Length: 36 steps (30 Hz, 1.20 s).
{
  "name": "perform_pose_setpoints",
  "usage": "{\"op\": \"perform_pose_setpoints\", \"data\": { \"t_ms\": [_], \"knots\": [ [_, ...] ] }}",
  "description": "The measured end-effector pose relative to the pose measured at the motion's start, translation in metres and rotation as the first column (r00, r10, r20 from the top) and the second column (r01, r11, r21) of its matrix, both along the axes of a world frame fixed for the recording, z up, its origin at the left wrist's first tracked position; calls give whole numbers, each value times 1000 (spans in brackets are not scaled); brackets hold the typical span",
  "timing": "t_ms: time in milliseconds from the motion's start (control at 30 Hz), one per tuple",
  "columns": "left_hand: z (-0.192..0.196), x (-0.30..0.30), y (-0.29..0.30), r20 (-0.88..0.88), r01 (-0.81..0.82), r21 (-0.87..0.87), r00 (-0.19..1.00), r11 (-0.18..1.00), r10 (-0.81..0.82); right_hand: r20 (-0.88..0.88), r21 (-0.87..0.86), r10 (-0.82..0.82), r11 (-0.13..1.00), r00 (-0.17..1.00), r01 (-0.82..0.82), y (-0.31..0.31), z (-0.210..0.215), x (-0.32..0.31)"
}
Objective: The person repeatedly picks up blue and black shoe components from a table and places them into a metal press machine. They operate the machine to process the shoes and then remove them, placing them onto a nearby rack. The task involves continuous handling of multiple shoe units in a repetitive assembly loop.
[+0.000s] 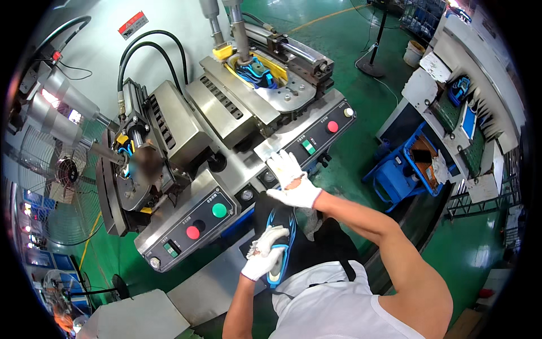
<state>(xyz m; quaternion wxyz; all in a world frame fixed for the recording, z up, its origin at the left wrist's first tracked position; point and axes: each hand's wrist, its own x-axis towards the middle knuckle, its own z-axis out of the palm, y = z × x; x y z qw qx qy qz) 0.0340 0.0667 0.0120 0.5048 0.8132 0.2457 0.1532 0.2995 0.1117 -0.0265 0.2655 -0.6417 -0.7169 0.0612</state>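
My left hand (264,252), in a white glove, is closed round a blue and black shoe (286,255) held low over my lap. My right hand (292,183), gloved too, has its fingers stretched out at the near left end of the right control panel (314,133); whether it touches the panel I cannot tell. That panel carries a red button (332,126) and a green switch (308,147). Behind it, another blue shoe (258,74) sits in the machine's right station, under a metal rod. The left station (132,195) also holds something blue, partly hidden.
The left panel (189,226) has a green and a red button. At the right stand a blue chair-like rack (398,175) and a curved conveyor (485,73) bearing a blue shoe (458,90). A caged fan (62,169) stands at the left, a black stand base (371,68) behind.
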Motion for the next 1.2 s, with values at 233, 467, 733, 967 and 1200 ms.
{"op": "perform_pose_setpoints", "data": {
  "t_ms": [233,467,733,967,1200],
  "knots": [
    [13,39,-21,75,-169,106,984,980,162,-502,-412,-148,907,852,-85,-211,45,-10],
    [67,179,-75,332,-124,238,942,963,39,-528,-108,-376,919,762,379,-289,40,-22],
    [131,323,-155,564,319,375,667,870,-487,-895,-13,-407,432,182,902,-337,45,29],
    [115,319,-148,357,511,459,642,726,-678,-961,-48,262,172,-92,984,-373,86,135],
    [27,231,-101,-61,496,304,862,813,-503,-877,160,-481,-298,-3,941,-411,101,381]
  ]
}}
